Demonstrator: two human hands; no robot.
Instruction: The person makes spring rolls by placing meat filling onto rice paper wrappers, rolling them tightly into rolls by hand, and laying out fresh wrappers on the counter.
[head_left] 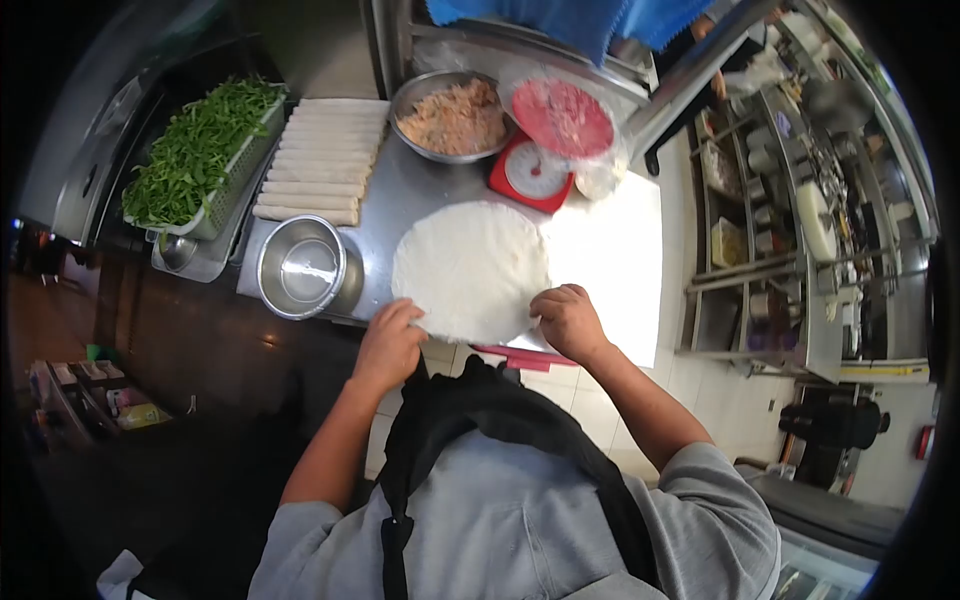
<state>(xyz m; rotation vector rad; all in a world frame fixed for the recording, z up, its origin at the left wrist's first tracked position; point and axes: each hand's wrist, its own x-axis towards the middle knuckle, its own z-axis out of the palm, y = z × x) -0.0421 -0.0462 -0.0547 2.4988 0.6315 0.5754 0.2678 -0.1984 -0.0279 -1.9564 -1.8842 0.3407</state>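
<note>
A round white dough sheet lies flat near the front edge of the steel table. My left hand pinches its near left edge with the fingertips. At the near right edge, my right hand has its fingers curled in and closed on the rim. Left of the sheet stands a steel bowl that looks to hold some clear liquid. Behind it lies a row of long pale rolls, side by side. A larger steel bowl at the back holds an orange-brown shredded filling.
A red dial scale bears a pinkish-red mass in clear plastic. Far left is a basket of chopped greens. Something pink-red sticks out below the table's front edge. Metal shelves stand to the right.
</note>
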